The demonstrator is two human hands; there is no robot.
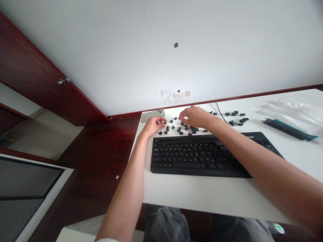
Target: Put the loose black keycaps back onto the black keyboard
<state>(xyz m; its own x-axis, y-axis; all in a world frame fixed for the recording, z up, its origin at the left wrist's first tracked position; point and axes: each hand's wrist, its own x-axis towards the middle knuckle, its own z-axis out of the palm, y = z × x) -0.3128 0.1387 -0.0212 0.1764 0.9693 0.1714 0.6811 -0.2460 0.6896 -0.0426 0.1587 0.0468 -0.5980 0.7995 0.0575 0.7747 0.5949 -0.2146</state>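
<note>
Seemingly left hand [153,125] pinches keycap [165,123]; right hand [195,116] among loose keycaps [181,133], grip unclear.

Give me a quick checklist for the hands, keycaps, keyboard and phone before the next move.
1. Keyboard lying flat on the white table: ok.
2. Visible loose keycaps resting on the table beyond the keyboard: ok, in scattered groups.
3. Left hand gripping a keycap: cannot tell; one shows at its fingertips.
4. Right hand gripping a keycap: cannot tell; its fingertips are among several.
5. Keyboard fully in view: not ok, the right forearm hides part.
6. Phone untouched by the left hand: cannot tell; they overlap in view.
</note>
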